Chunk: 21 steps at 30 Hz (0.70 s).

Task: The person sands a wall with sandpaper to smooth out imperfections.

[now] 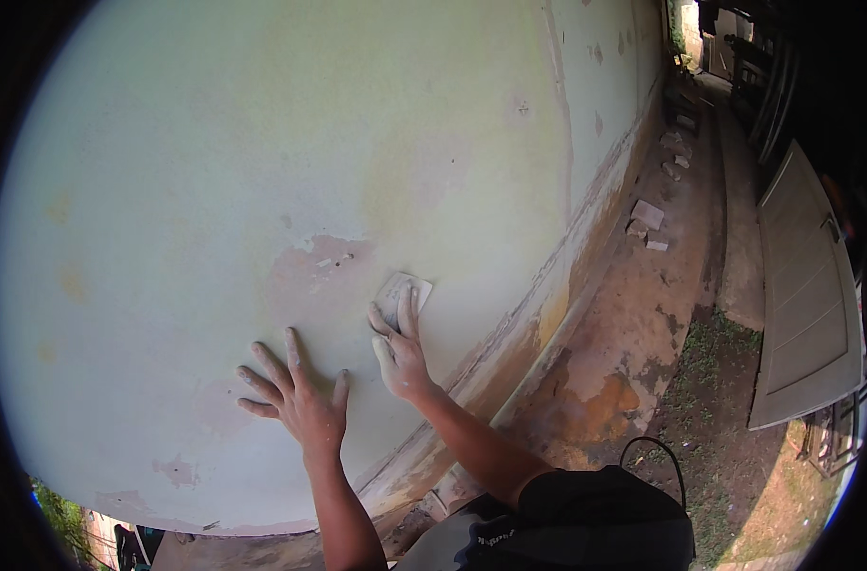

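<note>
A pale green painted wall (433, 114) fills most of the head view, with a bare pinkish patch (310, 276) where the paint has come off. Against it lies my left hand (305, 395), fingers spread wide and fingertips dusted white. Up and to its right, my right hand (403, 357) presses a small folded piece of sandpaper (392, 293) flat to the surface. Its fingers cover part of the sheet, and whitish dust coats them too. The sandpaper sits just right of the bare patch.
A worn, stained concrete strip (585, 381) runs along the foot of the wall, with broken rubble pieces (647, 214) on it. At the right, a light panelled door (809, 295) leans beside a patch of low weeds (700, 390). A dark cable (676, 452) loops near my shoulder.
</note>
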### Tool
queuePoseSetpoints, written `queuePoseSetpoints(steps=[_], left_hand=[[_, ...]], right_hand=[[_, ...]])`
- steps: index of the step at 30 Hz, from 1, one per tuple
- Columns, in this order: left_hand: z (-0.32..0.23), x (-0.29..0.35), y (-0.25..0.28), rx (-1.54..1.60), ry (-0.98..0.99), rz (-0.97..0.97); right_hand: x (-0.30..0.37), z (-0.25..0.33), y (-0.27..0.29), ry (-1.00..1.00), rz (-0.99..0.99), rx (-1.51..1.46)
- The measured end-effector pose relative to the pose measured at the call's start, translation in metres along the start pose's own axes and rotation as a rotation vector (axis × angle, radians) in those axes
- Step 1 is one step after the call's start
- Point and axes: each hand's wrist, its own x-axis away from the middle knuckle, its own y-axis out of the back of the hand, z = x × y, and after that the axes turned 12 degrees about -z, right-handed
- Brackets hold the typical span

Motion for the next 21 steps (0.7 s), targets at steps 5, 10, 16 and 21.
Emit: queuePoseSetpoints(steps=[5,10,16,21], left_hand=[[-0.001,0.0,-0.004,0.006,-0.022,-0.018],[-0.007,-0.002,0.001,-0.007,-0.015,0.021],[0.0,0.0,-0.001,0.004,-0.03,-0.004],[-0.002,0.001,0.0,-0.011,-0.024,-0.001]], right_hand=[[-0.021,-0.051,0.017,0.159,0.071,0.032],[-0.058,-0.077,0.029,-0.109,-0.231,-0.063],[-0.008,0.011,0.006,0.149,0.032,-0.047],[-0.031,-0.06,0.023,0.099,-0.024,0.007]])
